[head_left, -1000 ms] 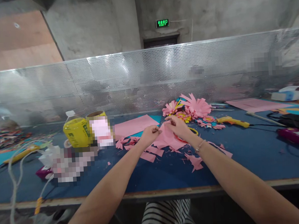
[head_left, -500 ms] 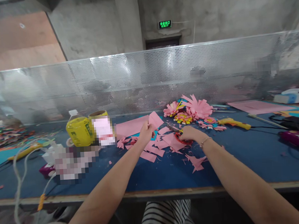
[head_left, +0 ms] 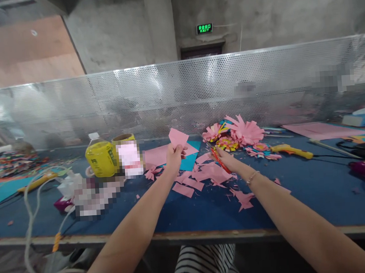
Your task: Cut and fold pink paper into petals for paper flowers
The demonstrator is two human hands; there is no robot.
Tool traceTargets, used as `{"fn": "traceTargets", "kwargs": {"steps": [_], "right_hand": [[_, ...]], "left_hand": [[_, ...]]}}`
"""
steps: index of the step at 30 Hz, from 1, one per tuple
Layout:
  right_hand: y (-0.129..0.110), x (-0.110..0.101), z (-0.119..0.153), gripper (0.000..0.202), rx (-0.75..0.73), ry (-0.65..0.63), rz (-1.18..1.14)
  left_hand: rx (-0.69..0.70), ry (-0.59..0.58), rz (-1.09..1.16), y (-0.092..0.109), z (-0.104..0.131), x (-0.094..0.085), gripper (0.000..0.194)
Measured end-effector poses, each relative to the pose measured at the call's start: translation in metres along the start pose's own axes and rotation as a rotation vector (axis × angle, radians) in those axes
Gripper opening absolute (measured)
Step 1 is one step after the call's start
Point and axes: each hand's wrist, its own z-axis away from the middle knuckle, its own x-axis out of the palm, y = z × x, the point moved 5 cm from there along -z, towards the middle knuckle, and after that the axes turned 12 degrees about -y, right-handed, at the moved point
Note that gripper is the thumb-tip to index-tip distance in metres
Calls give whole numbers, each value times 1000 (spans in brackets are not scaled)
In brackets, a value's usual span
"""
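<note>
My left hand (head_left: 175,156) is closed on a piece of pink paper (head_left: 178,136), which stands up above the fingers. In my right hand (head_left: 225,157) is a pair of scissors with red handles (head_left: 220,160), raised a little over the table and apart from the held paper. Between and below the hands lie several pink paper scraps (head_left: 184,190). Behind my left hand are a larger pink sheet (head_left: 155,156) and a blue sheet (head_left: 188,163). Fringed pink paper flowers (head_left: 245,130), some with yellow and blue, are heaped just beyond my right hand.
A yellow-labelled bottle (head_left: 100,158) stands at left beside a tape roll (head_left: 123,138). White cables (head_left: 28,220) hang over the front edge. A yellow glue gun (head_left: 291,151) lies at right. A perforated metal screen (head_left: 168,100) runs along the back.
My right hand has lifted the scissors off the scraps and turned them upright. My left hand has shifted slightly left, and its pink paper is tilted differently, uncovering more of the blue sheet.
</note>
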Motion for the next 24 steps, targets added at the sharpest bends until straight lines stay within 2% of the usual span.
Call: {"fn": "traceTargets", "kwargs": {"steps": [4, 8, 12, 19, 24], "right_hand": [[-10, 16, 1, 33, -26, -110, 97], [-15, 22, 2, 30, 19, -193, 102], [-16, 23, 2, 28, 18, -211, 105], [-13, 27, 0, 30, -35, -220, -17], [-13, 27, -2, 29, -60, -232, 4]], "left_hand": [[26, 26, -12, 1, 1, -1, 10], [30, 13, -19, 3, 2, 2, 9], [30, -16, -18, 3, 3, 4, 9], [-17, -81, -92, 4, 5, 12, 8], [5, -205, -207, 3, 5, 17, 17]]}}
